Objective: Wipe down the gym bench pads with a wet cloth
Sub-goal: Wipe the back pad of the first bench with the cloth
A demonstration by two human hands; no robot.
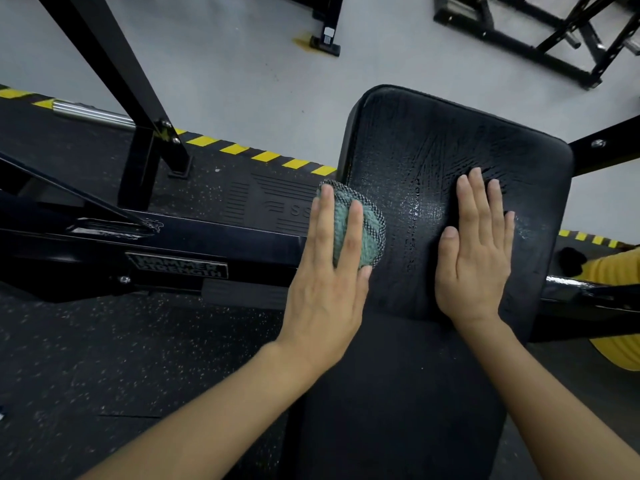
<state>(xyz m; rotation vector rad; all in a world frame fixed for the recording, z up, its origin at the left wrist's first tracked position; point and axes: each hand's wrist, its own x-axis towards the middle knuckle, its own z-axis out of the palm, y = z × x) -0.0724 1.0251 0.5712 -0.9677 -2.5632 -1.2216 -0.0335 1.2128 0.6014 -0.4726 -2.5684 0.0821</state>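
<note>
Left hand (329,271), fingers spread flat, presses the bunched green cloth with checked black-and-white trim (360,226) against the left edge of the black textured vinyl bench pad (450,140), centre frame. Right hand (474,251) lies flat and open on the pad, bracing. Wet streaks cover the upper pad. Advise overlapping strokes, even pressure. The black steel frame beam (156,244), centre left, crowds the cloth side.
</note>
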